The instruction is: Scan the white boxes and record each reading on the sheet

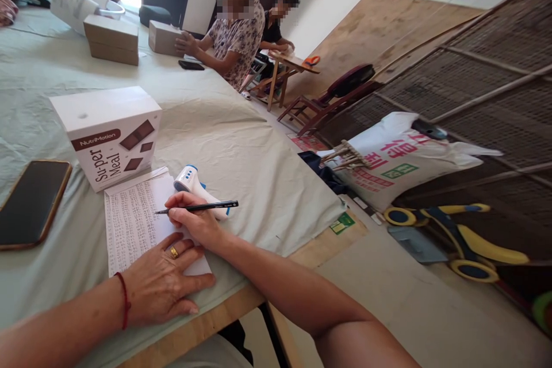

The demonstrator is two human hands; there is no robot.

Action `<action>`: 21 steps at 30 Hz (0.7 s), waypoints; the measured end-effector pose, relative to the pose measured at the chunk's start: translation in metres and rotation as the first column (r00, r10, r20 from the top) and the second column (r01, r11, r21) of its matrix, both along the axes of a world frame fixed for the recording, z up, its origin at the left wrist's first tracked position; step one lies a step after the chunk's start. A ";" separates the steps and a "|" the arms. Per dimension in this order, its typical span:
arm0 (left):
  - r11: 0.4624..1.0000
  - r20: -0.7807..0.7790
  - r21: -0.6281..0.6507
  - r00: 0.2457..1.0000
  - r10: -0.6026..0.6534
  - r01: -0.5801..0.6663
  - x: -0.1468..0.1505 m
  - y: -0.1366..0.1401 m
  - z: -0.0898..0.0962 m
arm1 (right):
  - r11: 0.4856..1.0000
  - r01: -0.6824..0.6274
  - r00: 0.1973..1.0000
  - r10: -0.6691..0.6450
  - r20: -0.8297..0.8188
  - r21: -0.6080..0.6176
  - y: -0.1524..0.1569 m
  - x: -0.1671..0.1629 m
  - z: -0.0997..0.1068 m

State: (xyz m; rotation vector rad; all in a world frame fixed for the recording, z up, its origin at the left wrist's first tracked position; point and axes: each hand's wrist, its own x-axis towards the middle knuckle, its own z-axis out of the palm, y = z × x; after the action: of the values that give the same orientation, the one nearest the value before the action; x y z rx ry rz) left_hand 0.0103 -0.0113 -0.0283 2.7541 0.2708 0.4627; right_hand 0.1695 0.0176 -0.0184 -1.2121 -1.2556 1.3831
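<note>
My right hand (196, 223) is closed round a black pen (209, 206), its tip over a sheet of paper (133, 218) covered in rows of handwriting. Flat across the lower part of that paper lies my left hand (166, 279), fingers spread, with a gold ring and a red cord at the wrist. Just beyond the right hand a white and blue infrared thermometer (190, 178) rests on the cloth, partly hidden by the hand. A white NutriMotion box (114, 132) stands at the paper's far edge. To the left lies a dark smartphone (34, 201).
The table (241, 155) has a pale green cloth and a wooden edge near me. Cardboard boxes (111, 40) and a black phone (191, 65) lie farther back, near a seated person (237, 40). On the floor at right are a white sack (397, 155) and a yellow child's ride-on (487, 241).
</note>
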 end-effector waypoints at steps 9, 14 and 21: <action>1.000 -0.060 -0.030 0.998 0.006 -0.008 -0.005 -0.003 0.008 | 0.988 0.052 0.975 -0.081 0.207 0.143 -0.004 -0.001 0.000; 0.998 -0.158 -0.065 0.987 -0.003 -0.007 -0.008 -0.006 0.009 | 0.981 0.081 0.971 -0.117 0.208 0.175 -0.008 0.000 -0.004; 0.997 -0.173 -0.076 0.985 -0.001 -0.012 -0.006 -0.009 0.007 | 0.950 0.113 0.897 -0.223 0.381 0.289 -0.013 -0.001 -0.007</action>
State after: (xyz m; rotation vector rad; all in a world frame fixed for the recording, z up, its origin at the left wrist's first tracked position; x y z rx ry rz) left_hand 0.0044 -0.0204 -0.0218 2.7212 0.3313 0.2088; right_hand 0.1683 0.0048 -0.0256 -1.4308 -1.5227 0.8243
